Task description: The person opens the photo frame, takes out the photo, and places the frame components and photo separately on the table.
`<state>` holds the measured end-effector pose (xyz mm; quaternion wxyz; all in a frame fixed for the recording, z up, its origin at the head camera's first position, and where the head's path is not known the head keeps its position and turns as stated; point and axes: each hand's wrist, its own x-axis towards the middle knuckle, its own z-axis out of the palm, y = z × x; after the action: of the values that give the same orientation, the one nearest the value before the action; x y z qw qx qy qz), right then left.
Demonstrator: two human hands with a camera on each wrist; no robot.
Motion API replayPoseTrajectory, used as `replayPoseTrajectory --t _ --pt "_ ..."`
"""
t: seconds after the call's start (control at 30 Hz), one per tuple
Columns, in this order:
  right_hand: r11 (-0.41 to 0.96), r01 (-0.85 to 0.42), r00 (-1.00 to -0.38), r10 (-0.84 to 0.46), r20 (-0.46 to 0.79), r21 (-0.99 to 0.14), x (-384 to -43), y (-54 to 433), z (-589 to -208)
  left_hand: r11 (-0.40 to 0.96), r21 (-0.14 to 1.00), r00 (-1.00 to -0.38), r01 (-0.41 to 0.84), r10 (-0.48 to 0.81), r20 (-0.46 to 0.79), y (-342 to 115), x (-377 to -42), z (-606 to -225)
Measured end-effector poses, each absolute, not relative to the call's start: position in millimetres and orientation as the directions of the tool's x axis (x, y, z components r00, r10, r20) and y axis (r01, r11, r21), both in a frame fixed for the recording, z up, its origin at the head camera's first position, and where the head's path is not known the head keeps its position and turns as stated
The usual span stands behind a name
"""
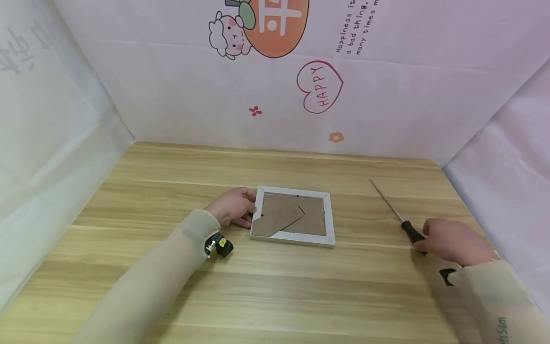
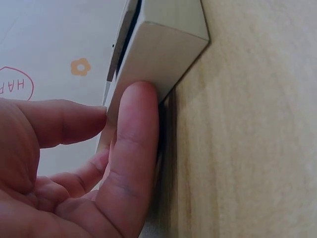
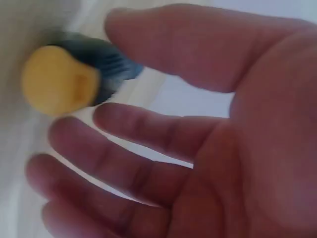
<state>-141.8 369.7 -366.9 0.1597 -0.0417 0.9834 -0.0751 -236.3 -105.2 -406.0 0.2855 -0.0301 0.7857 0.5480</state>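
A white picture frame (image 1: 330, 220) lies back side up on the table. Its brown backing board (image 1: 283, 210) shows a dark angled line, and a brown piece overlaps the frame's lower left corner. My left hand (image 1: 234, 206) grips the frame's left edge; in the left wrist view the thumb (image 2: 74, 121) touches the upper edge and a finger (image 2: 136, 144) presses the side. To the right lies a screwdriver (image 1: 413, 232) with a long metal shaft and black handle. Around that handle my right hand (image 1: 455, 241) is spread, thumb and fingers apart; the yellow handle end (image 3: 54, 79) shows beyond the fingertips.
The wood-grain table (image 1: 275, 286) meets a white printed cloth (image 1: 193, 95) at the back. More white cloth hangs at the left (image 1: 51, 143) and right (image 1: 507, 157) sides. Each wrist carries a small black camera mount (image 1: 223, 244).
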Motion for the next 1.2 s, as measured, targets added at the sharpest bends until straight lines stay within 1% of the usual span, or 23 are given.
replayPoseTrajectory --t 0.1,0.27,0.47,0.6,0.63,0.67,0.73,0.77,0.8,0.83,0.87,0.9,0.93,0.97,1.0,1.03,1.07,1.1,1.2 --pt "0.984 -0.06 -0.942 -0.111 -0.316 -0.167 -145 377 -372 0.397 0.844 -0.835 -0.362 0.265 -0.483 -105 -237 -407" --pt "0.982 -0.021 -0.972 -0.064 -0.225 -0.189 -155 386 -381 0.397 0.844 -0.833 -0.359 0.271 -0.482 -105 -237 -409" --pt "0.972 0.049 -0.961 -0.017 -0.277 -0.231 -167 396 -391 0.397 0.845 -0.833 -0.36 0.272 -0.482 -106 -237 -409" --pt "0.958 0.073 -0.973 0.008 -0.229 -0.277 -175 411 -397 0.398 0.844 -0.833 -0.361 0.271 -0.483 -106 -238 -408" --pt "0.952 0.083 -0.977 0.02 -0.211 -0.295 -176 415 -398 0.398 0.844 -0.832 -0.359 0.273 -0.483 -106 -238 -407" --pt "0.936 0.096 -0.98 0.03 -0.198 -0.338 -177 418 -399 0.396 0.845 -0.832 -0.36 0.274 -0.483 -106 -238 -408" --pt "0.865 0.135 -0.978 0.04 -0.203 -0.484 -178 423 -399 0.394 0.845 -0.831 -0.362 0.275 -0.484 -107 -238 -409" --pt "0.794 0.17 -0.975 0.051 -0.215 -0.584 -178 425 -399 0.394 0.845 -0.831 -0.362 0.275 -0.484 -107 -238 -409" --pt "0.675 0.209 -0.97 0.054 -0.235 -0.707 -178 427 -398 0.394 0.844 -0.83 -0.363 0.274 -0.485 -107 -238 -409" --pt "0.516 0.251 -0.963 0.05 -0.264 -0.819 -178 429 -397 0.395 0.843 -0.83 -0.364 0.273 -0.486 -107 -238 -410" --pt "0.307 0.292 -0.955 0.046 -0.293 -0.906 -177 431 -395 0.394 0.843 -0.83 -0.365 0.273 -0.487 -107 -238 -410" --pt "0.081 0.316 -0.949 0.036 -0.314 -0.945 -176 432 -394 0.394 0.844 -0.831 -0.363 0.274 -0.485 -107 -239 -410" --pt "-0.121 0.321 -0.944 0.037 -0.328 -0.939 -175 433 -392 0.395 0.845 -0.831 -0.36 0.275 -0.483 -106 -239 -410" --pt "-0.317 0.307 -0.943 0.026 -0.332 -0.897 -175 433 -391 0.396 0.847 -0.832 -0.356 0.278 -0.48 -106 -239 -410" --pt "-0.465 0.289 -0.942 0.018 -0.335 -0.837 -175 433 -390 0.394 0.847 -0.832 -0.356 0.279 -0.479 -106 -239 -410" --pt "-0.567 0.268 -0.942 0.016 -0.336 -0.779 -175 433 -390 0.394 0.847 -0.832 -0.357 0.278 -0.479 -106 -239 -410" --pt "-0.654 0.24 -0.942 0.023 -0.335 -0.718 -176 432 -390 0.392 0.848 -0.832 -0.357 0.278 -0.479 -106 -239 -410" --pt "-0.709 0.219 -0.941 0.029 -0.338 -0.67 -177 431 -389 0.391 0.848 -0.832 -0.357 0.279 -0.479 -106 -239 -410" --pt "-0.822 0.179 -0.932 0.034 -0.361 -0.541 -180 430 -389 0.387 0.846 -0.829 -0.366 0.276 -0.486 -107 -239 -410"
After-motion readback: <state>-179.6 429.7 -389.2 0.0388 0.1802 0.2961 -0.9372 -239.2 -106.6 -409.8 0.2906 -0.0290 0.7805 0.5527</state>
